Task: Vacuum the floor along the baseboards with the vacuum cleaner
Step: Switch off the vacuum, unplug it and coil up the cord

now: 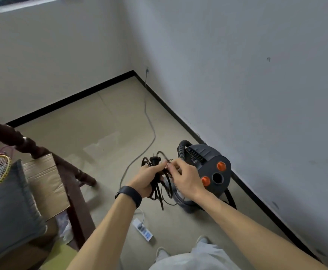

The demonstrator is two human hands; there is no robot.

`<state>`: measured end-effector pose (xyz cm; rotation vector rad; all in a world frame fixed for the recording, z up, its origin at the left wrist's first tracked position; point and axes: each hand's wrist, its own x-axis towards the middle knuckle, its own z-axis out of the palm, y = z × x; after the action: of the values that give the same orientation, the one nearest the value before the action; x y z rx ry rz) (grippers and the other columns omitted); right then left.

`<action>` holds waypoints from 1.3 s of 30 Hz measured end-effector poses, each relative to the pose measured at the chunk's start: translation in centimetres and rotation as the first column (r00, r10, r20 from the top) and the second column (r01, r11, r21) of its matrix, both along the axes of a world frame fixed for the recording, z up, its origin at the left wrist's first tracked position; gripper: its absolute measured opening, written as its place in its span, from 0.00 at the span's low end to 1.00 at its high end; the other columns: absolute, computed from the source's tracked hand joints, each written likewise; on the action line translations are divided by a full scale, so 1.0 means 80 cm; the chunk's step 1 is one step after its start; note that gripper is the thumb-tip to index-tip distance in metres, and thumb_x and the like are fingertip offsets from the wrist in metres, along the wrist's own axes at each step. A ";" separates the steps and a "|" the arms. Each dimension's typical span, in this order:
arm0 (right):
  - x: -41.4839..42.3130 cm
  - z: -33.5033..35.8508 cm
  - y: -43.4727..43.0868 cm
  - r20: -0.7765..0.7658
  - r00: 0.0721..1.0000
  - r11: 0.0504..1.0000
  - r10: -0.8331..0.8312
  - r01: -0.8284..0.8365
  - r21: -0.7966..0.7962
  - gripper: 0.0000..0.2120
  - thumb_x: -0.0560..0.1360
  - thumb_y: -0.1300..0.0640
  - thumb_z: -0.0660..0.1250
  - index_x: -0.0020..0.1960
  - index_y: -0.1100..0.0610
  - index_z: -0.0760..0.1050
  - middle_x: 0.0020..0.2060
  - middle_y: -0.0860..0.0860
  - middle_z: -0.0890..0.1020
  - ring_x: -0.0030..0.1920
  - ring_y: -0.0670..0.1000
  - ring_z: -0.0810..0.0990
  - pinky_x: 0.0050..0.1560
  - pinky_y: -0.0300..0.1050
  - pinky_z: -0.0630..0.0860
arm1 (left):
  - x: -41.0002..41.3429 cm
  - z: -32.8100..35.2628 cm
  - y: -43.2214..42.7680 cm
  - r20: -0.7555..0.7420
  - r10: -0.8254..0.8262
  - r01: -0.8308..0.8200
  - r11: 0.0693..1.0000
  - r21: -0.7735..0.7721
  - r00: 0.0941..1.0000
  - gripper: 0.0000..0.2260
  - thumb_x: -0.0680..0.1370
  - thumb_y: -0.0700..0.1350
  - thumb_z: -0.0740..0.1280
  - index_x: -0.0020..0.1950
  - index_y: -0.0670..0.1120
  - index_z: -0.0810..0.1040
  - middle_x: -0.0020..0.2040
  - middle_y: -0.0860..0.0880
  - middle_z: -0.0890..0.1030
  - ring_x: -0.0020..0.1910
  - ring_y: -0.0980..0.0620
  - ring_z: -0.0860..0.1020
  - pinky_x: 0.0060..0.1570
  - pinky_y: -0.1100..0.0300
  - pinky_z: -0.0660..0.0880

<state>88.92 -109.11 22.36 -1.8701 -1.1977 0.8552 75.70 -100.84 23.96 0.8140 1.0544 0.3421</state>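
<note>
- Your left hand (146,178) grips the bundled black cord (156,195);
- your right hand (186,178) pinches one strand of it;
- vacuum (208,162) sits on the floor (100,123), just beside the right-wall baseboard (256,197);
- power strip (144,229) near your feet.

Soft, flat daylight spills in from the white-framed window (22,4) at top left; the plain grey-white walls (237,55) sit rather dim. A pale sheen glazes the beige tiled floor (104,141). The long black baseboard (71,98) bows with wide-angle distortion. The left hand (147,178), right hand (186,178) and tangled black power cord (155,162) smear slightly, edges soft.
</note>
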 end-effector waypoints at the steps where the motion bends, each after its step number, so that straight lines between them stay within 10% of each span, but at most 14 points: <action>1: -0.001 0.002 0.000 -0.071 0.993 0.996 -0.090 0.089 -0.022 0.11 0.85 0.51 0.62 0.52 0.57 0.78 0.41 0.48 0.85 0.39 0.42 0.83 0.40 0.35 0.77 | 0.001 -0.001 -0.003 0.015 0.042 -0.042 0.999 -0.023 0.999 0.06 0.79 0.43 0.69 0.45 0.41 0.79 0.37 0.48 0.79 0.31 0.54 0.71 0.35 0.63 0.72; 8: 0.037 0.011 -0.001 -0.343 0.829 0.897 -0.442 0.410 -0.165 0.10 0.87 0.54 0.58 0.51 0.58 0.71 0.36 0.52 0.83 0.35 0.52 0.87 0.31 0.39 0.75 | -0.022 0.007 0.020 0.106 0.267 -0.267 0.964 -0.021 0.958 0.05 0.79 0.33 0.61 0.44 0.39 0.73 0.34 0.45 0.76 0.35 0.47 0.79 0.45 0.56 0.79; 13: 0.083 -0.003 0.013 -0.742 0.014 0.591 -0.670 0.615 -0.522 0.12 0.79 0.67 0.59 0.37 0.59 0.71 0.28 0.54 0.78 0.32 0.51 0.78 0.36 0.43 0.74 | -0.029 0.026 0.037 0.241 0.435 -0.453 0.891 0.022 0.868 0.09 0.76 0.33 0.55 0.38 0.43 0.70 0.31 0.47 0.71 0.32 0.48 0.75 0.40 0.60 0.76; 15: 0.101 -0.004 0.018 -0.776 -0.133 0.549 -0.617 0.634 -0.545 0.14 0.83 0.63 0.55 0.39 0.57 0.69 0.27 0.51 0.75 0.31 0.49 0.76 0.35 0.43 0.72 | -0.040 0.028 0.047 0.304 0.535 -0.532 0.841 -0.102 0.788 0.09 0.77 0.33 0.55 0.39 0.44 0.68 0.32 0.48 0.71 0.33 0.50 0.74 0.36 0.62 0.75; 17: 0.107 0.000 0.022 -0.780 -0.005 0.595 -0.625 0.644 -0.481 0.14 0.86 0.58 0.54 0.43 0.56 0.71 0.27 0.48 0.73 0.27 0.47 0.73 0.30 0.40 0.68 | -0.048 0.023 0.055 0.296 0.546 -0.536 0.835 -0.123 0.783 0.09 0.77 0.33 0.56 0.40 0.43 0.71 0.34 0.47 0.72 0.35 0.50 0.75 0.37 0.63 0.76; 20: 0.079 0.021 0.026 -0.596 0.640 0.857 -0.485 0.484 -0.178 0.08 0.86 0.55 0.60 0.54 0.57 0.75 0.35 0.49 0.80 0.29 0.45 0.74 0.31 0.39 0.70 | -0.035 0.020 0.050 0.204 0.363 -0.366 0.930 -0.025 0.909 0.05 0.79 0.35 0.62 0.45 0.40 0.75 0.39 0.45 0.76 0.36 0.52 0.76 0.40 0.63 0.74; 22: 0.039 0.040 0.029 -0.447 0.874 0.981 -0.189 0.190 -0.043 0.06 0.85 0.53 0.63 0.57 0.53 0.77 0.40 0.48 0.86 0.33 0.45 0.77 0.38 0.44 0.76 | -0.013 0.026 0.038 0.184 0.184 -0.189 0.982 0.009 0.966 0.07 0.78 0.43 0.68 0.46 0.39 0.75 0.39 0.45 0.77 0.35 0.52 0.76 0.38 0.63 0.74; 25: -0.008 0.049 0.032 -0.402 0.914 0.998 0.058 -0.045 0.041 0.03 0.83 0.55 0.67 0.53 0.51 0.80 0.39 0.47 0.87 0.36 0.48 0.79 0.41 0.48 0.78 | 0.021 0.039 0.025 0.100 0.088 -0.098 0.990 0.099 0.991 0.15 0.79 0.51 0.68 0.41 0.39 0.74 0.31 0.45 0.73 0.29 0.50 0.72 0.31 0.60 0.73; 28: 0.010 0.041 0.024 -0.439 0.898 1.000 -0.017 0.021 0.005 0.05 0.81 0.52 0.71 0.49 0.51 0.85 0.44 0.47 0.87 0.45 0.44 0.84 0.49 0.42 0.79 | 0.025 0.049 0.037 0.089 0.359 -0.363 0.931 0.035 0.929 0.12 0.81 0.46 0.67 0.39 0.45 0.73 0.28 0.50 0.72 0.26 0.53 0.71 0.30 0.61 0.73; 31: 0.051 -0.002 0.009 -0.390 0.896 0.973 -0.211 0.156 -0.169 0.07 0.78 0.51 0.73 0.54 0.52 0.82 0.50 0.47 0.86 0.55 0.48 0.84 0.55 0.44 0.78 | -0.002 0.076 0.065 0.078 0.283 -0.291 0.949 0.122 0.956 0.11 0.79 0.48 0.68 0.40 0.48 0.71 0.25 0.54 0.65 0.21 0.56 0.63 0.30 0.64 0.66; 37: 0.018 -0.041 0.052 -0.254 0.966 0.904 0.043 -0.146 -0.402 0.57 0.67 0.50 0.82 0.84 0.50 0.50 0.81 0.57 0.53 0.82 0.58 0.53 0.80 0.57 0.58 | -0.052 0.184 0.104 0.106 -0.056 0.033 0.977 0.211 0.993 0.12 0.77 0.49 0.67 0.36 0.49 0.70 0.22 0.57 0.59 0.19 0.57 0.57 0.45 0.59 0.69; 39: -0.008 -0.032 0.079 -0.195 0.970 0.927 0.143 -0.201 -0.317 0.50 0.70 0.45 0.80 0.83 0.43 0.54 0.82 0.57 0.49 0.83 0.59 0.48 0.80 0.56 0.53 | -0.070 0.214 0.112 0.152 -0.083 0.045 0.970 0.237 0.985 0.12 0.77 0.49 0.67 0.36 0.48 0.69 0.21 0.58 0.59 0.18 0.58 0.57 0.47 0.57 0.70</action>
<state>88.25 -102.83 19.83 -1.9258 -1.1789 1.3611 70.13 -91.89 41.04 1.0110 0.8439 0.4753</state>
